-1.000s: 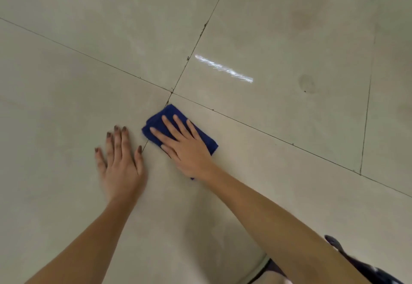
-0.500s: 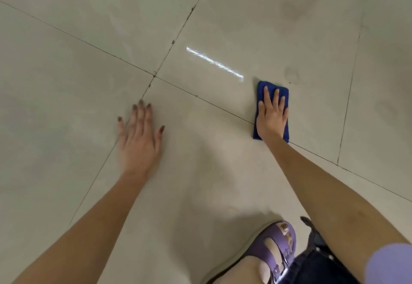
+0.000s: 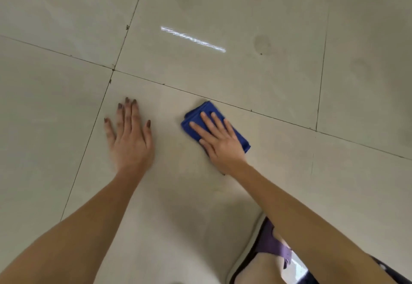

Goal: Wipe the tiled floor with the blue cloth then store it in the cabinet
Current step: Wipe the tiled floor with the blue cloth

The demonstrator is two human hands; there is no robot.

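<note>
A folded blue cloth (image 3: 196, 116) lies flat on the beige tiled floor (image 3: 223, 76), just below a grout line. My right hand (image 3: 219, 139) presses down on it with straight, spread fingers and covers most of it. My left hand (image 3: 130, 137) rests flat on the same tile to the left, palm down, a hand's width from the cloth. No cabinet is in sight.
Dark grout lines cross at the upper left (image 3: 113, 70). A faint round stain (image 3: 262, 45) marks the tile beyond the cloth, next to a bright light streak. My foot in a purple sandal (image 3: 270, 245) is at the bottom right.
My right hand slid the cloth from the left out to the right tile, then back toward the middle. My left hand stays planted on the floor.
</note>
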